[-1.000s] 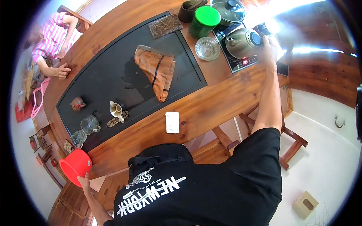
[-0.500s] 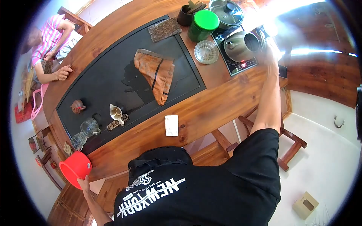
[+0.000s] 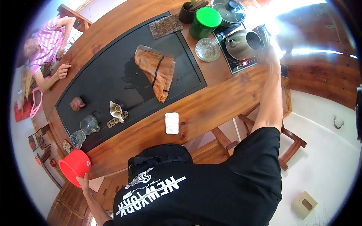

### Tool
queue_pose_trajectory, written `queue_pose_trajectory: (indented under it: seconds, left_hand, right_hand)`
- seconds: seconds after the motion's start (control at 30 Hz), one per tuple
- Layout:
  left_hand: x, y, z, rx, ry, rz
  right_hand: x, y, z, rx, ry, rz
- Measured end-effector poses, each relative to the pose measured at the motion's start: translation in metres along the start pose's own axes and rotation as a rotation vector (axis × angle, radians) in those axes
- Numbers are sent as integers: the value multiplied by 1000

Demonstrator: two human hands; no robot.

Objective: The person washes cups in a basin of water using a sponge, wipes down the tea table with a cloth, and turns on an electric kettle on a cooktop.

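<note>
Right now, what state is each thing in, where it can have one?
Kettle: open, on the hob
Hob: display lit red
Pot: lid on
Green canister: lid on
Glass dish: uncovered
Orange cloth: folded, on the black tray
Small brown teapot: upright
Red bucket: tilted, held by left hand
Right hand: by the kettle, grip lost in glare

Bright room around a curved wooden table (image 3: pixel 230 98)
White glare (image 3: pixel 281 24) floods the far right, streaking the dark wood planking (image 3: pixel 320 77); nearer, a white surface (image 3: pixel 320 158), wall or floor unclear, fills the right side. Wooden seat legs (image 3: pixel 293 153) splay by the table's near edge, and a wooden chair back (image 3: pixel 75 14) stands far left.
</note>
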State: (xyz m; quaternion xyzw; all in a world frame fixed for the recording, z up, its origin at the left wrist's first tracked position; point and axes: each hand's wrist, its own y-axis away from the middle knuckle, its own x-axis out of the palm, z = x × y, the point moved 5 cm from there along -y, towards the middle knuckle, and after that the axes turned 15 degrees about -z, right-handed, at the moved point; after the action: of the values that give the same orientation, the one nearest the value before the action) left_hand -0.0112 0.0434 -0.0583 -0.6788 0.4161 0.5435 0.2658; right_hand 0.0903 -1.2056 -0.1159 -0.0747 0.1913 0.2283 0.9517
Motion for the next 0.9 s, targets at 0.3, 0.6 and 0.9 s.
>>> queue_pose_trajectory:
  seconds: [0.3,0.6,0.9]
  left_hand:
    - [-5,11,-26,2,-39,-16]
    - [-5,7,-17,35,-119,-14]
    - [0,6,-4,34,-61,-80]
  right_hand:
    - [0,-1,3,-12,41,28]
    - [0,-7,-2,-39,49,-27]
    - [1,9,17,-9,12,-58]
